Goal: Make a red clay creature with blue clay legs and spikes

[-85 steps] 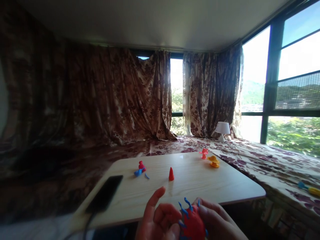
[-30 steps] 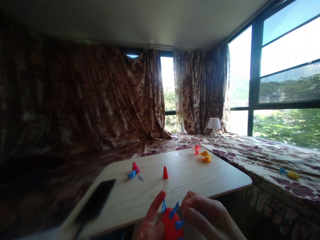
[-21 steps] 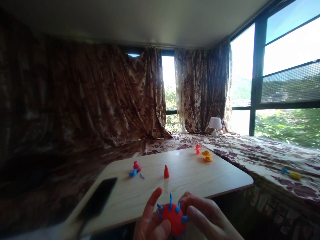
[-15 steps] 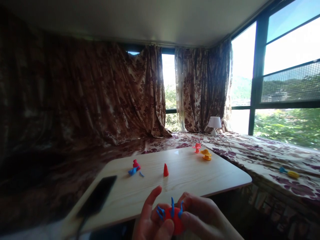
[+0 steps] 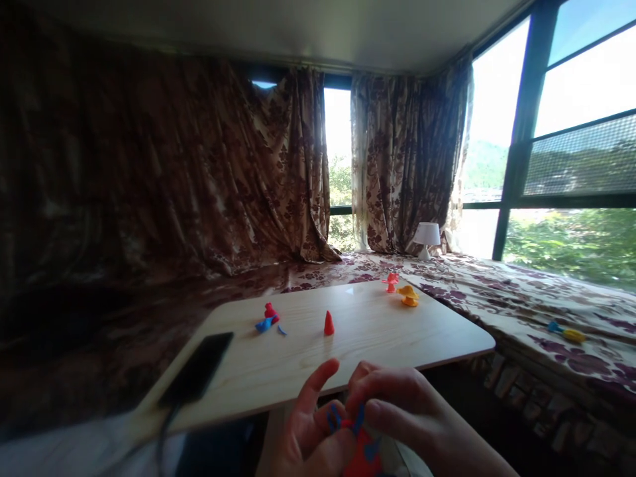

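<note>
Low in the head view, both my hands close round a red toy ball with blue spikes (image 5: pixel 361 457). My left hand (image 5: pixel 311 430) cups it from the left with the forefinger raised. My right hand (image 5: pixel 397 414) wraps over its top, fingers pinching the blue spikes. They hover just in front of the near edge of a light wooden table (image 5: pixel 387 344). On the table stand a small red cone (image 5: pixel 328 323), a red and blue piece (image 5: pixel 268 318) and, far right, an orange piece (image 5: pixel 409 295) beside a small red piece (image 5: pixel 391 282).
A black phone (image 5: pixel 199 368) with a cable lies on the table's near left corner. Patterned cloth covers the surface around. A white lamp (image 5: pixel 426 238) stands by the curtains. A blue and yellow toy (image 5: pixel 564 331) lies on the cloth at the right.
My hands have turned the spiked ball between them and my right fingers have closed over its top. The view has tilted slightly down.
</note>
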Motion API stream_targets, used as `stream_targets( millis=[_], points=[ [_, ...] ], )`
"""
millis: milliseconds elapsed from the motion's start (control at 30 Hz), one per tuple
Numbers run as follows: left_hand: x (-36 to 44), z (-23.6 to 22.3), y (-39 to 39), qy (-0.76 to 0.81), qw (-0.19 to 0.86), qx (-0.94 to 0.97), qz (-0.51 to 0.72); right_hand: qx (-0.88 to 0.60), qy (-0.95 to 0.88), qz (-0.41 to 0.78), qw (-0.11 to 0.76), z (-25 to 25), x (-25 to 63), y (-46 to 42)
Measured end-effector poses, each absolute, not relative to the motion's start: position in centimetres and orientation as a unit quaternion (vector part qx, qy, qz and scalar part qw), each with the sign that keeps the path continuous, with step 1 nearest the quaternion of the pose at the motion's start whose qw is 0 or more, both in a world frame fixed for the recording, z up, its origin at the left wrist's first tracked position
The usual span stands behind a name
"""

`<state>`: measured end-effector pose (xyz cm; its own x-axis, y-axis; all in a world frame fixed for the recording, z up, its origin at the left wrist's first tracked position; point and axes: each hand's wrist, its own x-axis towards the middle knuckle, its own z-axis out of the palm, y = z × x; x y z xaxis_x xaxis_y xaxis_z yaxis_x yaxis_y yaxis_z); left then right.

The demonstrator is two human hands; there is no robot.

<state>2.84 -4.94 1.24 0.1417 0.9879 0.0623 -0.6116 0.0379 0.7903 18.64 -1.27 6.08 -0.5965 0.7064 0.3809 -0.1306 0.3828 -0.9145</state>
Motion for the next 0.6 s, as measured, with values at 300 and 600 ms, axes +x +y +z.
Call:
stream_targets(
  millis=[300,600],
  points=[
    [2.16,1.53,-4.89,0.165,0.747,0.342,0.545,-0.150,-0.711,0.551,0.410,5.63,18.67,-1.17],
    [2.48,1.39,-5.05,0.212,0.718,0.341,0.568,-0.174,-0.716,0.534,0.415,5.33,19.01,-1.14]
  ],
)
